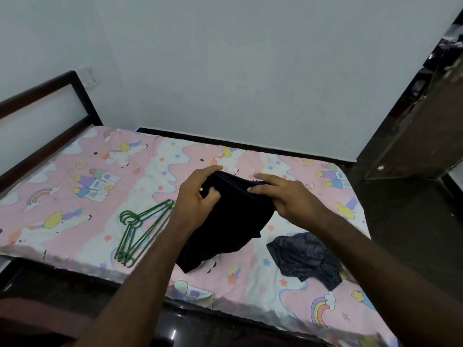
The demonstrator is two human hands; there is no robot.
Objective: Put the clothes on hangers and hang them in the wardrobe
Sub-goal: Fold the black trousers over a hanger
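Both the left hand (200,196) and right hand (280,196) pinch the top edge of a dark navy cloth garment (230,221), lifted over the unicorn-print bed (75,191). Best to spread that edge open, then reach the green plastic hangers (140,229) at nine o'clock.

**Colours and patterns on the bed**

A pink and white bedsheet (75,186) printed with unicorns, rainbows and stars. At its centre, a plain dark navy garment (233,221). At 9 o'clock from it, green hangers (140,231). At 4 o'clock, a dark garment with fine pale stripes (305,259). Wall (225,58) pale grey.
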